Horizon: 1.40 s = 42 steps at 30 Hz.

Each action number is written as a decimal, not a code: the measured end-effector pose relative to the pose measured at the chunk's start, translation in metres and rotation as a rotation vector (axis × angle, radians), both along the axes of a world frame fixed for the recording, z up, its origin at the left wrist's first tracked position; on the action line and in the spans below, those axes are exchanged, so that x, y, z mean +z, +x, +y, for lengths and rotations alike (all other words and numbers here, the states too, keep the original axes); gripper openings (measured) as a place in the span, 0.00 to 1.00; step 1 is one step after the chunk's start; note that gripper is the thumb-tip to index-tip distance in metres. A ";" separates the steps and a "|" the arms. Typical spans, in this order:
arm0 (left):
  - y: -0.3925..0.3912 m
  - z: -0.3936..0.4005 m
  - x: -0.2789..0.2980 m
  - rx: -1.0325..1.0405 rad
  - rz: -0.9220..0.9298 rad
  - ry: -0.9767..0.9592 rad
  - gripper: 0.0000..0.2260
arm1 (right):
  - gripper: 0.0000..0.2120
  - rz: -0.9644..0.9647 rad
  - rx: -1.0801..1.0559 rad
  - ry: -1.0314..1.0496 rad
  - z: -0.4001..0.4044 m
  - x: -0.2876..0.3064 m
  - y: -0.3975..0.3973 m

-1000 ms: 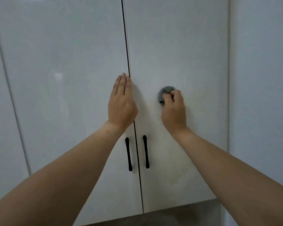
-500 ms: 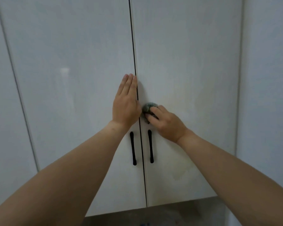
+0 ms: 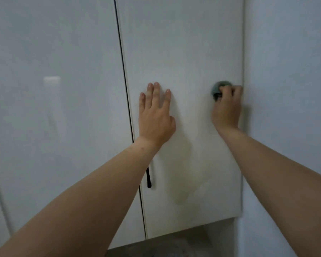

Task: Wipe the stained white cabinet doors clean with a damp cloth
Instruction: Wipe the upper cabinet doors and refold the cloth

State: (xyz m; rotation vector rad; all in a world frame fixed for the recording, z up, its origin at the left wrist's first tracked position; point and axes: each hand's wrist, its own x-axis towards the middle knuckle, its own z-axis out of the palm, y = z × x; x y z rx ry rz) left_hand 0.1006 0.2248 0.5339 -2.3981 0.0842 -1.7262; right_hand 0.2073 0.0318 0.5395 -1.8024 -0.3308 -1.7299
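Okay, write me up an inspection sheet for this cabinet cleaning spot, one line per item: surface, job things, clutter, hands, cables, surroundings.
Surface: right cabinet door white, with a faint yellowish stain low down; left cabinet door glossy, no stain made out.
Job's things: dark green cloth bunched against the right door near its right edge.
Clutter: nothing seen.
Hands: left hand flat on the right door, fingers straight; right hand grips the cloth.
Cables: nothing seen.
Surroundings: black handle partly hidden by the left forearm; pale wall to the right; dim recess under the doors.
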 end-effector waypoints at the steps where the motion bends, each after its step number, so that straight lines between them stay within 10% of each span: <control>1: 0.001 0.001 -0.001 -0.005 -0.005 -0.006 0.32 | 0.11 0.066 -0.023 0.142 -0.013 0.002 0.011; 5: 0.007 0.006 -0.001 -0.018 -0.045 0.025 0.33 | 0.13 0.130 -0.021 0.198 0.005 -0.021 -0.002; 9: 0.010 0.006 -0.004 -0.027 -0.075 0.018 0.33 | 0.11 -0.092 0.037 -0.417 0.025 -0.046 -0.012; 14: 0.002 0.006 -0.001 -0.104 -0.052 -0.006 0.34 | 0.12 0.177 0.021 0.232 0.013 -0.047 -0.020; 21: -0.029 0.031 -0.024 -0.256 -0.203 -0.143 0.31 | 0.15 -0.086 0.319 -0.613 0.117 -0.091 -0.079; 26: -0.049 0.084 -0.036 -0.214 -0.266 -0.228 0.26 | 0.07 -0.149 0.402 -0.459 0.150 -0.012 -0.091; 35: -0.046 0.075 -0.059 -0.127 -0.112 -0.097 0.31 | 0.12 -0.251 0.346 -0.817 0.110 -0.093 -0.062; 40: -0.036 0.045 -0.067 -0.081 -0.035 -0.045 0.35 | 0.15 0.036 0.316 0.052 0.099 -0.079 -0.060; 42: -0.032 0.035 -0.072 -0.055 0.002 -0.039 0.34 | 0.13 0.088 0.321 -0.115 0.107 -0.101 -0.069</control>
